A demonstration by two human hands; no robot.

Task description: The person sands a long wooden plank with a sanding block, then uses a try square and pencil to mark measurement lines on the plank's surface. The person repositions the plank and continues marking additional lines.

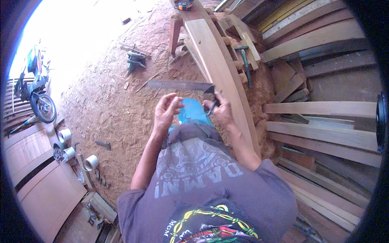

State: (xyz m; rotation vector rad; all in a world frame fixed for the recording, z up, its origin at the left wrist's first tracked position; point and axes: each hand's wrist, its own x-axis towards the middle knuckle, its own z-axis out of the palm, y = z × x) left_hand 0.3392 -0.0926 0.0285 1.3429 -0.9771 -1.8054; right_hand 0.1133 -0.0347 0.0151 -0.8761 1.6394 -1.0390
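Observation:
My right hand [222,111] is closed round the black handle of a handsaw [180,85]. The saw's long grey blade points left in the air, in front of my left hand. With fingers loosely bent and apart, my left hand [166,109] is raised just below the blade and holds nothing that I can see. Right beside the saw handle runs a long pale plank [219,60], lying on a wooden bench. Between and beneath my hands shows something bright blue [191,110]; its kind is partly hidden.
An orange and black tape measure [185,5] lies at the bench's far end. A hammer [245,65] rests right of the plank. On the sawdust-covered ground sits a power tool [135,60]. Stacked boards [324,109] line the right; white buckets [90,163] and a motorbike [40,97] stand left.

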